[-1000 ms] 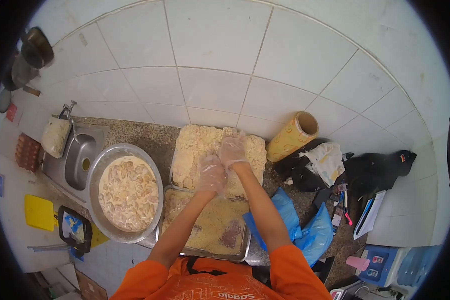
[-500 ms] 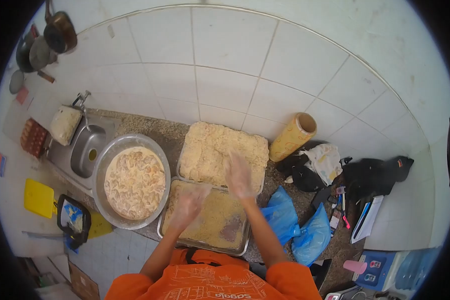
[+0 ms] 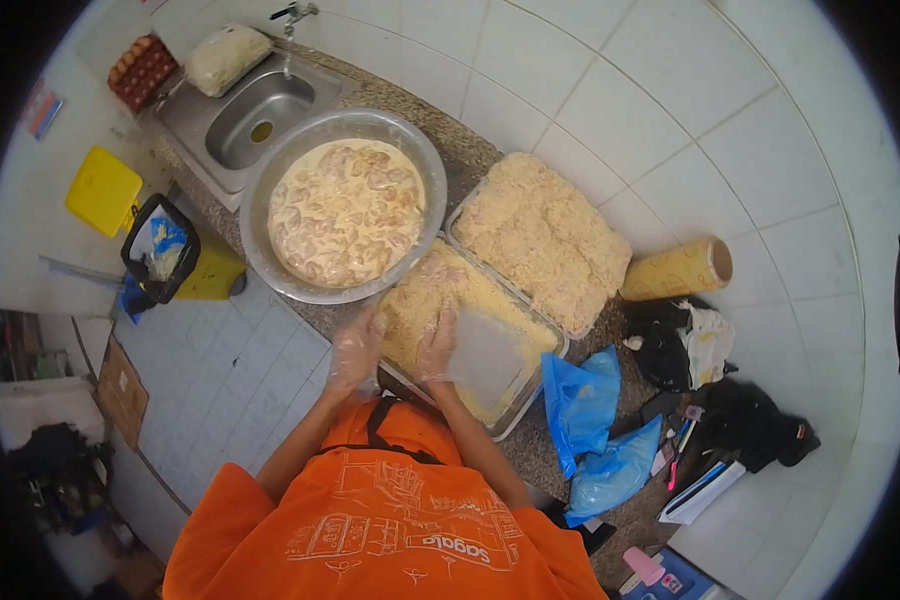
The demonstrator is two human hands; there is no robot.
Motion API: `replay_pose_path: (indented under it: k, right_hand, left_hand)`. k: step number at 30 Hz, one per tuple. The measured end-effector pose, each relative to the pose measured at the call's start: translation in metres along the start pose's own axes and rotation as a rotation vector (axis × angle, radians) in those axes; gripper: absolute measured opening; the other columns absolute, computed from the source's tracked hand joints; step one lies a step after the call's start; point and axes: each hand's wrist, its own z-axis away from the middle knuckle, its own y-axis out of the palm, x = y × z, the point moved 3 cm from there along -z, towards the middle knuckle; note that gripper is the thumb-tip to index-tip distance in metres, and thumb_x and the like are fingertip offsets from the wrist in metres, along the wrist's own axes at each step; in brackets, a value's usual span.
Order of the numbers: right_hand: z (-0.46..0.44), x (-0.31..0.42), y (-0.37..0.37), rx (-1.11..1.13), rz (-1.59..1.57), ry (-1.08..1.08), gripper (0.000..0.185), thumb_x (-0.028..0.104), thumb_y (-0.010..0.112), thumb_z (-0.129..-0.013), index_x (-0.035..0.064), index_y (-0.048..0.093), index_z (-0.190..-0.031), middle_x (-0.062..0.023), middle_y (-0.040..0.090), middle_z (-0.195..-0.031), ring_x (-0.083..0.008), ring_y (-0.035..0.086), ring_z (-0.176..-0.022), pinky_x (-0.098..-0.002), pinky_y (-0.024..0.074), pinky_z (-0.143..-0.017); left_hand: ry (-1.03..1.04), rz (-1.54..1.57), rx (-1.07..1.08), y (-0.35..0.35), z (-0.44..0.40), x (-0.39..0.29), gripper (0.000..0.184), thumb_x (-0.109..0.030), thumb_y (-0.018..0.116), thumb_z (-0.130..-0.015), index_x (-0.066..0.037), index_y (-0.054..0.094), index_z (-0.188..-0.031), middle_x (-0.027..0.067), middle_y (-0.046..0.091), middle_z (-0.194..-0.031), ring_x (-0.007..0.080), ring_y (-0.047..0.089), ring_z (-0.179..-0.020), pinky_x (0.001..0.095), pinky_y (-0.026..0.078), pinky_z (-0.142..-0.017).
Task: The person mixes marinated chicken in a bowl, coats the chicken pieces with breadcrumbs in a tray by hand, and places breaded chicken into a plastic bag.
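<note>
Clear plastic gloves cover both of my hands. My left hand (image 3: 356, 352) is at the near left edge of the crumb tray (image 3: 515, 410), fingers stretched out along the crumbs. My right hand (image 3: 437, 346) dips into the breadcrumbs (image 3: 410, 300) beside it, fingers extended and partly covered. Between and beyond the hands the crumbs are heaped, with pale lumps showing; a grey patch of tray bottom is bare to the right. A large metal basin (image 3: 252, 225) of raw chicken pieces in pale batter (image 3: 345, 212) stands just left. Behind lies a second tray with crumb-coated pieces (image 3: 545, 235).
A steel sink (image 3: 260, 115) with a tap is at the back left. A roll of cling film (image 3: 675, 270), blue plastic bags (image 3: 580, 400) and dark cloth (image 3: 745, 420) lie to the right. A yellow bin (image 3: 205, 270) stands on the floor at left.
My view has turned, so the counter looks slanted. Both hands have moved to the left end of the crumb tray; the right hand left the coated-piece tray. Crumbs are now heaped leftward, baring the tray bottom.
</note>
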Motion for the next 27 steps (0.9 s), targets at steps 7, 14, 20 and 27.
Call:
replay_pose_path:
  k: [7,14,20,27]
  right_hand:
    - [-0.012,-0.034,-0.027,0.293,-0.293,0.778,0.025,0.019,0.07,-0.098,0.004,0.068,-0.119,-0.0064,0.067,-0.091,-0.0204,0.062,-0.083,-0.0377,0.0487,-0.073]
    - [-0.034,-0.04,0.023,0.512,-0.39,0.938,0.015,0.023,0.076,-0.094,0.0134,0.064,-0.098,0.0015,0.052,-0.076,-0.0146,0.048,-0.066,-0.0357,0.0374,-0.055]
    - [-0.034,-0.047,-0.064,0.359,-0.443,0.665,0.013,0.015,0.077,-0.088,0.0104,0.065,-0.092,0.0,0.057,-0.078,-0.0148,0.053,-0.066,-0.0355,0.0434,-0.055]
    - [-0.062,0.046,-0.14,0.323,0.487,0.101,0.035,0.015,0.071,-0.093,-0.0015,0.07,-0.123,-0.0217,0.073,-0.1,-0.0381,0.07,-0.093,-0.0479,0.055,-0.082]
  left_hand:
    - [-0.057,0.007,0.093,0.016,0.0,0.014,0.05,-0.025,0.06,-0.102,0.0,0.059,-0.146,0.0343,0.071,-0.115,0.0488,0.071,-0.106,0.052,0.056,-0.093]
    - [-0.223,0.072,0.223,0.021,-0.005,0.016,0.052,-0.028,0.057,-0.101,-0.009,0.058,-0.15,0.0357,0.07,-0.111,0.0499,0.069,-0.107,0.0553,0.054,-0.094]
    - [0.278,-0.02,0.155,0.016,0.005,0.006,0.043,-0.023,0.057,-0.103,0.0,0.062,-0.139,0.0328,0.07,-0.117,0.0498,0.068,-0.105,0.0545,0.053,-0.095]
    - [0.361,-0.173,0.637,0.066,0.017,0.025,0.037,-0.018,0.058,-0.101,0.0,0.064,-0.133,0.0298,0.069,-0.109,0.0485,0.067,-0.106,0.0544,0.053,-0.096]
